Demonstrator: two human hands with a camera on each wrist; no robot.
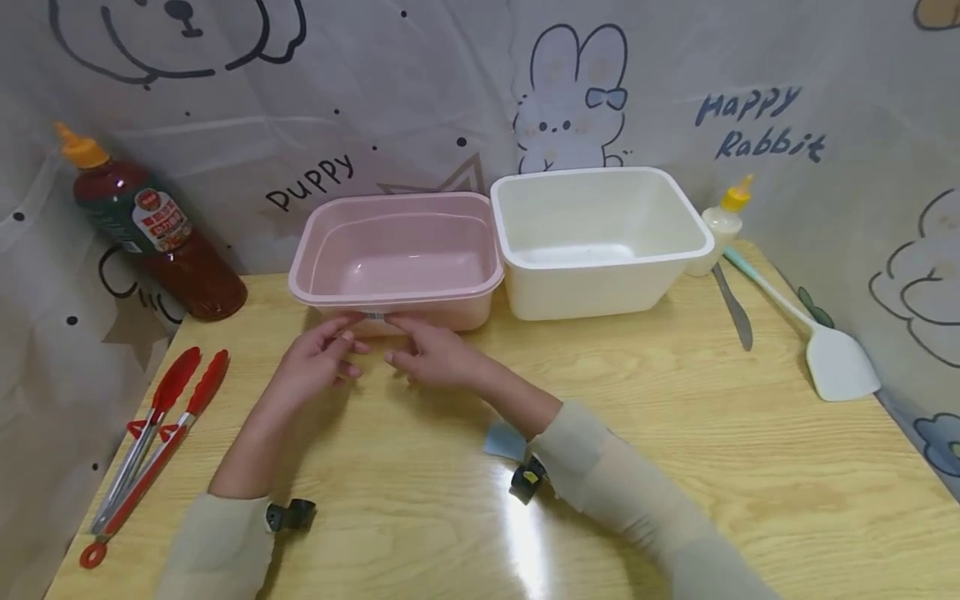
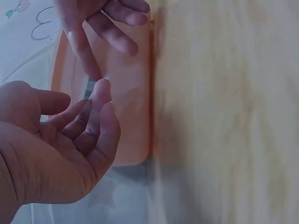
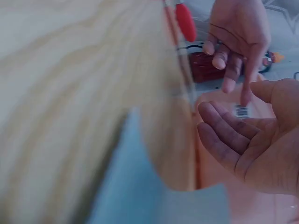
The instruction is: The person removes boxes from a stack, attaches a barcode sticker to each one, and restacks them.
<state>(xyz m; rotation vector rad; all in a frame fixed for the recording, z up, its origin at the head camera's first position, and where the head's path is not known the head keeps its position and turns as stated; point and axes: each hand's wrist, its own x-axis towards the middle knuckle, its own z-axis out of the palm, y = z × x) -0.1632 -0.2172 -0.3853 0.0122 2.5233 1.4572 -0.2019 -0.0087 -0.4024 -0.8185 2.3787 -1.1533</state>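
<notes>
At the near wall of the pink tub [image 1: 397, 258], which stands on the tabletop [image 1: 600, 450] beside a white tub [image 1: 600, 242], both hands meet at a small barcode sticker [image 1: 373, 316]. The left hand [image 1: 315, 371] and right hand [image 1: 431, 357] each touch it with one extended fingertip, their other fingers loose and holding nothing.
</notes>
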